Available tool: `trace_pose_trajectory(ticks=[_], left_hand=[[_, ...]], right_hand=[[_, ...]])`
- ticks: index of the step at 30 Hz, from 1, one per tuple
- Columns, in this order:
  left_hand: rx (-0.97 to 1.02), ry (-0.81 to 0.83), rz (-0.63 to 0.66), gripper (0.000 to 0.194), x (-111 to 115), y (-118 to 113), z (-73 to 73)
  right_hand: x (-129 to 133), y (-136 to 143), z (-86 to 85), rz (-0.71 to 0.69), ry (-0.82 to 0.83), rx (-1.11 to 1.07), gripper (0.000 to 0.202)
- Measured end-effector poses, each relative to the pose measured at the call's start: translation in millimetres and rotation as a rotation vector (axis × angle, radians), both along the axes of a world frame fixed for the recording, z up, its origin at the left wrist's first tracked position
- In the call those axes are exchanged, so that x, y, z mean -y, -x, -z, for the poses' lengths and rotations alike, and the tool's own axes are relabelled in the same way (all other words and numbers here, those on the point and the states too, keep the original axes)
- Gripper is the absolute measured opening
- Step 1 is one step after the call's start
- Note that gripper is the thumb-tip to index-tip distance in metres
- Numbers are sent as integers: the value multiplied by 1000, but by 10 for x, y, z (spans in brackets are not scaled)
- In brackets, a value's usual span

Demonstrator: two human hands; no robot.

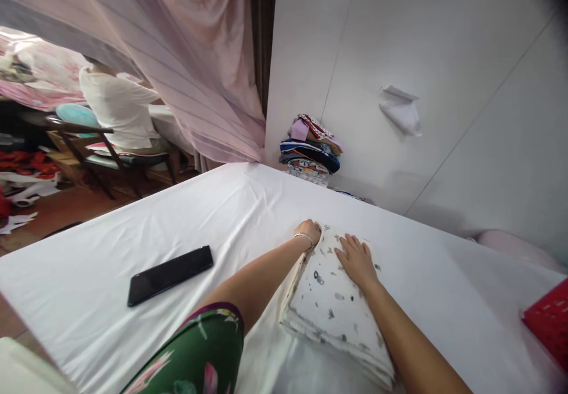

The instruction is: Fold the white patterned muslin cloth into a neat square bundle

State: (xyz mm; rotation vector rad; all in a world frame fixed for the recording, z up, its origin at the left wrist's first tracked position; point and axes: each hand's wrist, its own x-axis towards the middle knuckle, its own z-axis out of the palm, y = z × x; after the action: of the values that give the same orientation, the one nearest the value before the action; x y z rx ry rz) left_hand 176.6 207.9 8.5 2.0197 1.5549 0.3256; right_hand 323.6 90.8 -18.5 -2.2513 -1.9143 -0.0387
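Note:
A folded white cloth (331, 299) with small grey and green prints lies in layers on the white-covered table (248, 204). At its far left corner is my left hand (308, 232), fingers curled closed over the edge of the fabric. My right hand (357, 262) rests flat on top of the cloth near its far right side, fingers spread. A bracelet circles my left wrist. The near edge of the cloth shows several stacked layers.
A black phone (171, 275) lies on the table's left part. Folded clothes (310, 148) are piled at the far edge by the white wall. A red perforated container (550, 323) stands at the right. Beyond a pink curtain (208, 57), a person (119, 107) sits on a chair.

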Motion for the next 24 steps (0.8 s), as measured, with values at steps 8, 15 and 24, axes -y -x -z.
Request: trace_pose_trajectory(ticks=[8,15,24], left_hand=[[158,-4,-26,22,48,81,185],[309,16,-75,29,-26,-2,202],[485,34,-174,30,-7,-72,190]], right_hand=[[9,-1,-7,1,-21,-3,51],[0,-1,-3,8,-10,18,51],[-2,-11,31,21,8,42,52]])
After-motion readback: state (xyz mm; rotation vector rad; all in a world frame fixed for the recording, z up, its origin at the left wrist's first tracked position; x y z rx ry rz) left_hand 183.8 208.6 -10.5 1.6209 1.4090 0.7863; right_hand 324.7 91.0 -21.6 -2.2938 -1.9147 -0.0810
